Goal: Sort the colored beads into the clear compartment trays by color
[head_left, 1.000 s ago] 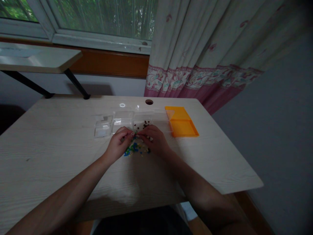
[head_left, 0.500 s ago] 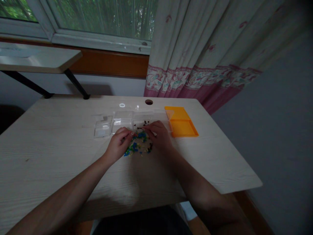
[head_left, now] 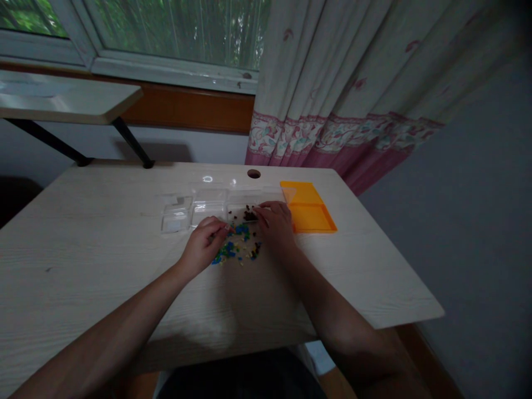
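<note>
My left hand (head_left: 204,241) hovers at the left side of a loose pile of small blue, green and yellow pieces (head_left: 228,250). Its thumb and forefinger are pinched, and whatever sits at the tips is too small to make out. My right hand (head_left: 275,226) is at the right compartment of a clear plastic tray (head_left: 210,206), beside small dark brown pieces (head_left: 250,215) lying there. Its fingers are drawn together; anything between them is hidden. Several pale and dark bits lie among the coloured ones on the table.
Right of the clear tray lies an orange two-part tray (head_left: 311,216). A small clear box (head_left: 175,219) sits at the left end. The pale wooden table (head_left: 103,244) has a round hole (head_left: 254,174) near its back edge, with a raised shelf (head_left: 75,100) at back left.
My right hand has moved slightly right and away from the left one, uncovering the dark brown pieces. My left hand has stayed nearly in place.
</note>
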`<state>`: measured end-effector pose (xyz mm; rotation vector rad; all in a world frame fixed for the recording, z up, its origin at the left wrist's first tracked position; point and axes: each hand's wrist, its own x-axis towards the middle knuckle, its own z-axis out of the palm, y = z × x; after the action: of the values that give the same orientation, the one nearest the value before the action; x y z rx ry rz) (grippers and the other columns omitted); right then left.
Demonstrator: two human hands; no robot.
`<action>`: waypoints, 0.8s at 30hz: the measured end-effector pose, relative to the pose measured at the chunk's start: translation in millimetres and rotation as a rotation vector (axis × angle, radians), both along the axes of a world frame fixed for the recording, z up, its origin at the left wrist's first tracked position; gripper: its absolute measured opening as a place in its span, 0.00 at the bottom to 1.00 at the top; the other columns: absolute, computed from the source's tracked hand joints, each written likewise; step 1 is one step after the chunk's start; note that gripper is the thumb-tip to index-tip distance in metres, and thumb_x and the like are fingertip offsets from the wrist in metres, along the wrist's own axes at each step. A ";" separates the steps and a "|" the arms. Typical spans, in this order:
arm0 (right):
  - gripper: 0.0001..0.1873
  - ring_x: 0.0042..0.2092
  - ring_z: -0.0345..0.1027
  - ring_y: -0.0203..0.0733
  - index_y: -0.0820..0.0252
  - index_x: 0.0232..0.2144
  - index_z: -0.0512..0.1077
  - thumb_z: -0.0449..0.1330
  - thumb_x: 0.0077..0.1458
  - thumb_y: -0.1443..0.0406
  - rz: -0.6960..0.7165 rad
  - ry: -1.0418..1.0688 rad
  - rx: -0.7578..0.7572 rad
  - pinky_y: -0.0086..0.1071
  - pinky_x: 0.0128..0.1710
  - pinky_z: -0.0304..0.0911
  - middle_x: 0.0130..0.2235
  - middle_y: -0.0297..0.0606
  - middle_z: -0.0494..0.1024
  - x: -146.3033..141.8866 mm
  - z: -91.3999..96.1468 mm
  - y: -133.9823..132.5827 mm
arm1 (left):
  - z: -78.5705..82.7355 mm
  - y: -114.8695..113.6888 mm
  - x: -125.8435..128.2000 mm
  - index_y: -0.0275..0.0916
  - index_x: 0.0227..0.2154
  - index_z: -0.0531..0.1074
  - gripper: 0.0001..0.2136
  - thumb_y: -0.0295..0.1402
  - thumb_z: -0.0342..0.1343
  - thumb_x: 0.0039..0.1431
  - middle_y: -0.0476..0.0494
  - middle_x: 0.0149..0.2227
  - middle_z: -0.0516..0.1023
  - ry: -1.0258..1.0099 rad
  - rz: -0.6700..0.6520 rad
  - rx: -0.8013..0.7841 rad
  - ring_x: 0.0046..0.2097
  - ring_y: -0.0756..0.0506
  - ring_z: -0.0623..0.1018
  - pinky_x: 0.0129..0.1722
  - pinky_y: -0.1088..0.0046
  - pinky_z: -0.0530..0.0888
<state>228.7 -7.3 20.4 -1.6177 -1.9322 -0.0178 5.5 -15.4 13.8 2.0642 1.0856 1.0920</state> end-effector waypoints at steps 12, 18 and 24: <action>0.12 0.41 0.69 0.44 0.56 0.38 0.79 0.56 0.61 0.62 0.093 -0.261 -0.318 0.34 0.40 0.58 0.36 0.39 0.80 0.3 28.5 -10.9 | 1.9 -2.2 -0.4 0.38 0.34 0.77 0.13 0.36 0.50 0.67 0.45 0.31 0.71 -0.005 -0.006 -0.012 0.37 0.47 0.71 0.38 0.71 0.68; 0.13 0.45 0.69 0.46 0.56 0.40 0.80 0.54 0.61 0.65 0.128 -0.416 -0.452 0.36 0.43 0.59 0.40 0.43 0.80 -4.2 42.1 -22.7 | 1.3 -0.7 -0.2 0.38 0.34 0.77 0.13 0.36 0.49 0.67 0.46 0.31 0.71 -0.007 -0.020 -0.014 0.37 0.47 0.71 0.39 0.70 0.68; 0.12 0.46 0.68 0.48 0.55 0.38 0.80 0.55 0.60 0.67 0.146 -0.451 -0.441 0.37 0.43 0.59 0.40 0.42 0.80 -5.1 42.4 -23.1 | 1.1 0.1 0.6 0.38 0.33 0.76 0.12 0.35 0.50 0.67 0.46 0.30 0.70 -0.002 -0.022 -0.004 0.36 0.47 0.71 0.37 0.71 0.67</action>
<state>223.6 -30.4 62.7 -1.8642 -2.5355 0.1209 6.1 -15.3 14.9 2.0662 1.0606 1.0800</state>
